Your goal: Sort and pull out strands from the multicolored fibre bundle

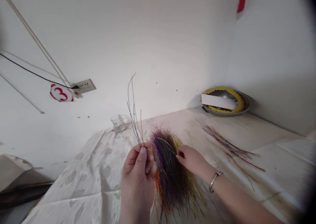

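Note:
My left hand (pixel 138 174) pinches a few thin dark wires (pixel 133 118) between thumb and fingers, and a single red strand rises beside them. Just right of that hand hangs a dense bundle of thin multicoloured wires (pixel 171 171) in purple, yellow, orange and green. My right hand (pixel 190 160) grips the bundle's upper right side with its fingertips. A metal bangle (pixel 214 181) circles my right wrist. The lower ends of the bundle are splayed above the table.
A loose spread of coloured wires (pixel 229 145) lies on the white patterned table cover (pixel 81 191). Behind it stands a metal dish (pixel 225 100) with a yellow ring and white paper. A small glass cup (pixel 118 123) sits by the wall, below a socket (pixel 84 86) with a black cable.

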### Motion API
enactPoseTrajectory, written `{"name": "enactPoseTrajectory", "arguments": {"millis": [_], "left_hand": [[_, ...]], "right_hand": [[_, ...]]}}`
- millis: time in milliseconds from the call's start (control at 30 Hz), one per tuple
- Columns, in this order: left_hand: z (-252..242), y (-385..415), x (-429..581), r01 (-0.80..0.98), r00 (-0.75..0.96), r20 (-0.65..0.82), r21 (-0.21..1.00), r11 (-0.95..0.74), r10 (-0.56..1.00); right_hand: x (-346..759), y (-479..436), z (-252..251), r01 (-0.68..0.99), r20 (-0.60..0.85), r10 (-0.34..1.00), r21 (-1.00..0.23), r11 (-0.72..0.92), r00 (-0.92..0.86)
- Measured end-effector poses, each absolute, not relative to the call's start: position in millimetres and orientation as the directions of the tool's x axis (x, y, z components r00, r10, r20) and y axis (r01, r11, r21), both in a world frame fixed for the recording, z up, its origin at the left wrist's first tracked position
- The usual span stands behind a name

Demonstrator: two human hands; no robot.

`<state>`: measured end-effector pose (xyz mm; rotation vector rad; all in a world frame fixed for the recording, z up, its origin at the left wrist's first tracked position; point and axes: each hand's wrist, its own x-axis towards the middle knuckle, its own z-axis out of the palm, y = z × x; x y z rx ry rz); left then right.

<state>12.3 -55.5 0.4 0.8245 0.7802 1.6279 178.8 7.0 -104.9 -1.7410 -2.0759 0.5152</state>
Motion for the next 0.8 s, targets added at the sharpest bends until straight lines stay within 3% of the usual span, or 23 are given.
{"name": "enactPoseTrajectory", "arguments": {"millis": [300, 800], "left_hand": [[6, -55, 4, -0.543, -0.196, 0.133, 0.81, -0.22, 0.972], [2, -57, 7, -0.519, -0.157, 0.151, 0.828, -0.212, 0.976]], "right_hand": [[145, -15, -99, 0.769, 0.157, 0.952, -0.561, 0.306, -0.264], [145, -11, -118, 0.887, -0.013, 0.977, -0.421, 0.189, -0.214]]}}
